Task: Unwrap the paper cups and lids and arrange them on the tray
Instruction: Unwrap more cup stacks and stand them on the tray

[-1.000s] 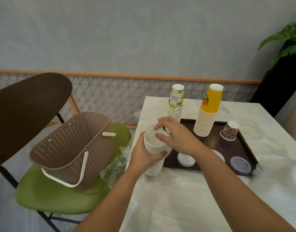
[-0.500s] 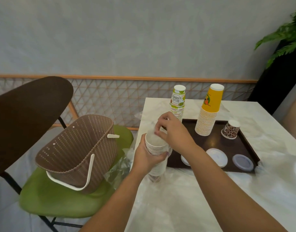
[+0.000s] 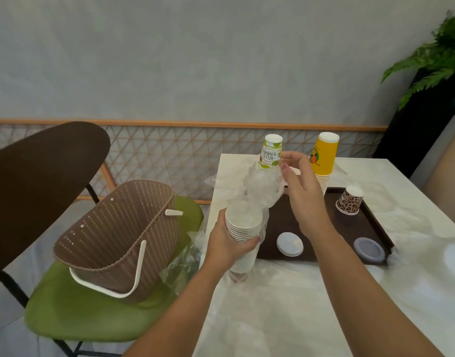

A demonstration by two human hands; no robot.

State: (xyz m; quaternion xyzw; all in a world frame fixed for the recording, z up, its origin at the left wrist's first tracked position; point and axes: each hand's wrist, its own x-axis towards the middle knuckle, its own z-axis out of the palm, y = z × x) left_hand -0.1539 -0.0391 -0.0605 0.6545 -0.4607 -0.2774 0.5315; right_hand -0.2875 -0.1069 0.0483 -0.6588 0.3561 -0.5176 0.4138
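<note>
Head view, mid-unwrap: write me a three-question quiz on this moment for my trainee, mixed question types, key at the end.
1. True or false: the left hand grips the white cup stack around its side.
2. What does the right hand pinch above that stack? A) a lid B) the clear plastic wrap C) the basket handle
3. How many loose lids lie on the brown tray?

Key:
1. True.
2. B; the wrap is pulled up off the cups.
3. Two: a white lid and a greyish lid.
</note>
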